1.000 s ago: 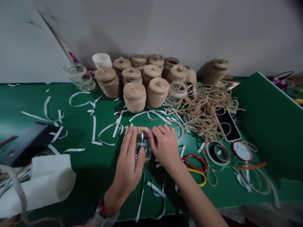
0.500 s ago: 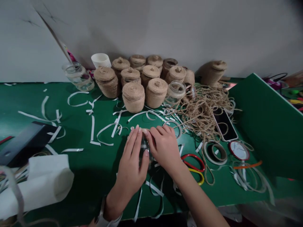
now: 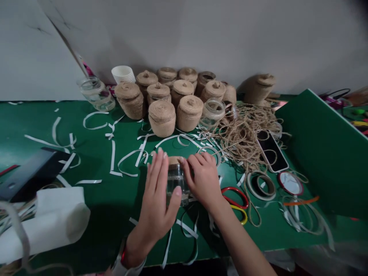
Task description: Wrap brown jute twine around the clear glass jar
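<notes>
At lower centre, a smooth clear-glass jar [image 3: 175,182] points its tan band [image 3: 173,161] up-frame, long axis near-vertical; left hand [image 3: 155,201] spread, right hand [image 3: 202,178] curled, any pinch unclear.

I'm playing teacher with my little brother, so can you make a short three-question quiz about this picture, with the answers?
1. Pick one: what is between the left hand and the right hand?
A) white cups
B) a glass jar
C) a roll of tape

2. True or false: the scissors have one red handle and one yellow handle.

3. Fill in the blank: beside the phone is a tangle of brown ____.

Key: 1. B; 2. true; 3. twine.
</notes>
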A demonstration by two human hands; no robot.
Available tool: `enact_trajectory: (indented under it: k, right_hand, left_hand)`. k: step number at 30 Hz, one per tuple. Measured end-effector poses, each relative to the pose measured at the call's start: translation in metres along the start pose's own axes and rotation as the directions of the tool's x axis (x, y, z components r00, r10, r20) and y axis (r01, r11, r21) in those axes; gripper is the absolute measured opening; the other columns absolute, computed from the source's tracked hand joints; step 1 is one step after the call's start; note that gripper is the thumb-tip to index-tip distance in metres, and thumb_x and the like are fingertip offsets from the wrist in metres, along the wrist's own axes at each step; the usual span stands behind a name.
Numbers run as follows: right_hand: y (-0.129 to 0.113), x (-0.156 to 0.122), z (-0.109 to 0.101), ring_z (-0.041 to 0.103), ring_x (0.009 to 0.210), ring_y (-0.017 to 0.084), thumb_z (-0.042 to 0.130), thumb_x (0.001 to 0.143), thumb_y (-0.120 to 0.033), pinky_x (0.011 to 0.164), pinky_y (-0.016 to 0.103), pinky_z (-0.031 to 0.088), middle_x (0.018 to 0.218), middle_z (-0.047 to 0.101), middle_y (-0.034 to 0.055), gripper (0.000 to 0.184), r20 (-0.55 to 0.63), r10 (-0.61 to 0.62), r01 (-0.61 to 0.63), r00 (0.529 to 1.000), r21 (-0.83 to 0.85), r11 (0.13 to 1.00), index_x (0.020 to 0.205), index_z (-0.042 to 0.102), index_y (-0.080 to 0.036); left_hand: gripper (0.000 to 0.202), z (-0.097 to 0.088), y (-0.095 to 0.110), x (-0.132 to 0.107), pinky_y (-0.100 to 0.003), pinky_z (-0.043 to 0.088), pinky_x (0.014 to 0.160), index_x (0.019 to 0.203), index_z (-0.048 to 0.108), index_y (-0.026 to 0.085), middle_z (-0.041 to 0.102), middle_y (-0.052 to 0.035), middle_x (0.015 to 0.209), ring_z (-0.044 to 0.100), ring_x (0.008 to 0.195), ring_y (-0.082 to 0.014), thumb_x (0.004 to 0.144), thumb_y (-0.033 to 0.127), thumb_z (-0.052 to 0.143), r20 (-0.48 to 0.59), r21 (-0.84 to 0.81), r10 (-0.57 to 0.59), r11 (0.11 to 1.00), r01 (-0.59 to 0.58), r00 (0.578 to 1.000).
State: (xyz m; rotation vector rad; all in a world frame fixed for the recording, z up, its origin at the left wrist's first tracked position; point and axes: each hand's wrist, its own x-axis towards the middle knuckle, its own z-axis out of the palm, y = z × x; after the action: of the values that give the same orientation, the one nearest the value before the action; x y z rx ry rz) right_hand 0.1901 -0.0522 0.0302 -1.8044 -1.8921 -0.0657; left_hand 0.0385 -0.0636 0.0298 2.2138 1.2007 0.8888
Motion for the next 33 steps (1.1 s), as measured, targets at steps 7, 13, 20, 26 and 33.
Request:
enact_trajectory:
  k: [7, 13, 20, 26, 33]
  right_hand:
    - [0.01, -0.002, -0.001, 0.046, 0.078, 0.021, 0.038, 0.102, -0.031, 0.078, 0.034, 0.033, 0.071, 0.061, 0.0043, 0.037, 0.02, 0.011, -0.011, 1.0, 0.004, 1.0, 0.071, 0.056, -0.02]
    - [0.013, -0.002, 0.004, 0.045, 0.076, 0.021, 0.037, 0.102, -0.032, 0.077, 0.034, 0.033, 0.07, 0.061, 0.0041, 0.038, 0.017, 0.003, -0.003, 1.0, 0.018, 1.0, 0.071, 0.055, -0.021]
    - [0.013, -0.003, 0.015, 0.047, 0.076, 0.02, 0.035, 0.103, -0.03, 0.078, 0.033, 0.033, 0.073, 0.062, 0.0036, 0.036, 0.066, -0.054, 0.053, 0.996, 0.011, 0.999, 0.076, 0.057, -0.021]
    - [0.122, 0.021, -0.018, 0.052, 0.075, 0.02, 0.048, 0.097, -0.048, 0.076, 0.031, 0.033, 0.072, 0.064, 0.0058, 0.037, 0.253, -0.347, 0.401, 0.903, -0.204, 0.893, 0.078, 0.059, -0.018]
    - [0.247, 0.095, -0.083, 0.053, 0.069, 0.018, 0.045, 0.095, -0.029, 0.08, 0.033, 0.032, 0.069, 0.067, 0.0061, 0.029, 0.491, -0.336, 0.566, 0.804, -0.456, 0.687, 0.075, 0.064, -0.019]
  left_hand:
    - [0.057, 0.01, -0.005, 0.005, -0.044, 0.03, 0.121, 0.155, 0.022, 0.029, 0.032, -0.0055, 0.16, 0.025, 0.15, -0.0223, 0.101, 0.023, 0.04, 0.024, -0.051, -0.042, 0.998, 0.043, 0.999]
    - [0.055, 0.017, -0.003, -0.009, -0.042, 0.032, 0.12, 0.155, 0.019, 0.03, 0.028, -0.0059, 0.161, 0.023, 0.15, -0.0223, 0.103, 0.024, 0.035, -0.123, -0.129, -0.188, 0.977, 0.173, 0.974]
    - [0.05, -0.001, 0.001, 0.011, -0.056, 0.029, 0.117, 0.148, 0.036, 0.024, 0.036, -0.0113, 0.155, 0.028, 0.147, -0.0322, 0.099, 0.025, 0.044, 0.027, 0.151, 0.019, 0.988, -0.023, 0.999]
    - [0.046, 0.003, -0.007, 0.015, -0.051, 0.034, 0.116, 0.145, 0.038, 0.025, 0.042, -0.009, 0.15, 0.03, 0.145, -0.0288, 0.099, 0.022, 0.041, 0.038, 0.129, 0.06, 0.99, -0.065, 0.997]
    - [0.044, 0.003, -0.011, 0.017, -0.054, 0.034, 0.116, 0.142, 0.04, 0.026, 0.043, -0.0083, 0.147, 0.031, 0.143, -0.029, 0.098, 0.022, 0.042, 0.068, 0.11, 0.101, 0.988, -0.108, 0.993]
